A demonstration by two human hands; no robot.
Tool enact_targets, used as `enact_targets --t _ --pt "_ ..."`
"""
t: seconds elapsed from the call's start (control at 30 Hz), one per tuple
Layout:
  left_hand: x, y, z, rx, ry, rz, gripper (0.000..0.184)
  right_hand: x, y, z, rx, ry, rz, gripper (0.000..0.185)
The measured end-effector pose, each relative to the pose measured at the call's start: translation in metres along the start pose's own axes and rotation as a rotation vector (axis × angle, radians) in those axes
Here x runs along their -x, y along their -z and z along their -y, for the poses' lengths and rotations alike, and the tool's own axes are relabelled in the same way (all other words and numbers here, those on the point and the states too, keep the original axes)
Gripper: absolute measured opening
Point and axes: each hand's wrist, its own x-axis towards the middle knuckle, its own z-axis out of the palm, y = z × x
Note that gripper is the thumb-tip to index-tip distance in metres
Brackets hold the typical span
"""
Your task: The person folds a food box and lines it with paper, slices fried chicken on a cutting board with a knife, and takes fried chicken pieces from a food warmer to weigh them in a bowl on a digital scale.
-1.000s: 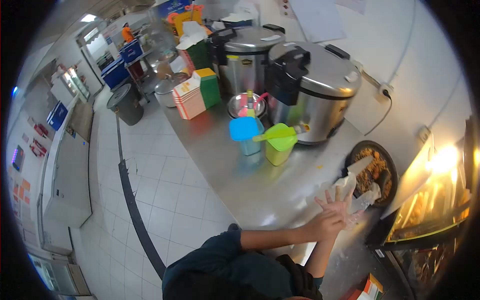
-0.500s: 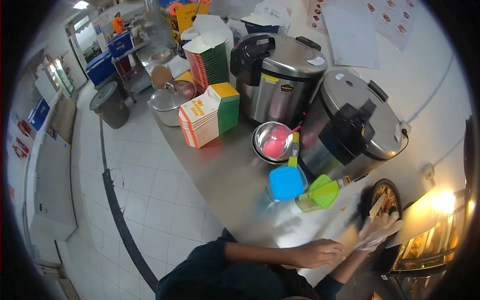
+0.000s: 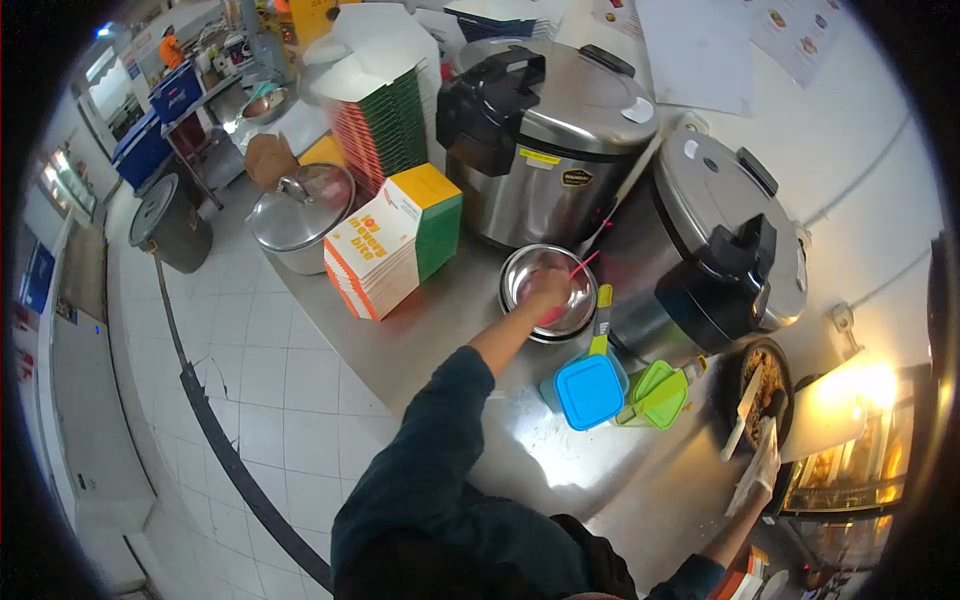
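"Left hand (image 3: 548, 290)?"
"Twelve o'clock, at the pink scoop (image 3: 584, 264) in the bowl (image 3: 514, 293); fingers' grip unclear. A sideways tug could tip it."
"Right hand (image 3: 762, 472)?"
"Gloved, two o'clock, by the pan (image 3: 787, 380); can't tell."

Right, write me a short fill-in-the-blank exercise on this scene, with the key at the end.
1. The left hand is over an open, round metal ____.
2. The right hand wears a translucent ____.
3. The blue-lidded container stands beside one with a ____ lid.
4. The front cartons read "joy in every ____".

Missing words: bowl; glove; green; bite.
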Motion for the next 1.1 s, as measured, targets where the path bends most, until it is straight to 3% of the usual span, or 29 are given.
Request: enact_targets --t 0.13,0.2,0.23,0.27,0.3,0.37,0.4,0.47,0.57,0.67,0.77,0.87,0.93,0.97,1.0,1.1 --pt "0.007 0.009 -0.002 0.469 -0.228 -0.338 0.016 0.016 0.014 -0.006 -0.073 -0.086 0.026 0.063" --pt "0.028 0.045 0.0 0.377 -0.442 -0.43 0.013 0.023 0.02 -0.009 -0.097 -0.121 0.028 0.062" --pt "0.044 0.063 0.001 0.33 -0.549 -0.466 0.011 0.026 0.02 -0.01 -0.101 -0.137 0.028 0.062" --pt "0.055 0.078 0.009 0.356 -0.524 -0.32 0.011 0.029 0.02 -0.012 -0.103 -0.15 0.019 0.061" --pt "0.07 0.086 0.016 0.562 -0.498 -0.358 0.012 0.031 0.019 -0.012 -0.097 -0.158 0.018 0.061" --pt "0.093 0.106 0.035 0.702 -0.521 -0.676 0.014 0.038 0.016 -0.013 -0.095 -0.17 0.009 0.06" --pt "0.103 0.121 0.047 0.625 -0.568 -0.957 0.015 0.041 0.014 -0.014 -0.094 -0.175 0.012 0.059" --pt "0.125 0.154 0.062 0.849 -0.348 -0.95 0.014 0.048 0.01 -0.016 -0.096 -0.185 0.017 0.058" --pt "0.14 0.173 0.083 0.339 -0.129 -0.419 0.017 0.06 -0.003 -0.013 -0.039 -0.192 0.008 0.057" --pt "0.113 0.101 0.133 0.025 -0.001 -0.108 0.022 0.067 -0.021 -0.002 0.152 -0.218 -0.015 0.062" --pt "0.083 0.047 0.166 -0.183 0.026 -0.192 0.028 0.072 -0.031 0.005 0.081 -0.222 -0.012 0.062" --pt "0.061 0.036 0.157 -0.324 0.002 -0.457 0.03 0.05 -0.008 -0.007 -0.086 -0.266 -0.003 0.056" --pt "0.051 0.049 0.123 0.019 -0.077 -0.582 0.031 0.021 0.025 -0.035 -1.35 -0.522 0.275 0.054" --pt "0.048 0.056 0.104 0.19 -0.115 -0.636 0.031 0.012 0.037 -0.041 -1.577 -0.464 0.41 0.054" --pt "0.044 0.061 0.089 0.185 -0.105 -0.539 0.03 0.004 0.049 -0.047 -1.783 -0.428 0.569 0.054" --pt "0.03 0.066 0.069 0.146 -0.068 -0.323 0.027 -0.012 0.07 -0.051 -1.095 0.079 0.908 0.057"
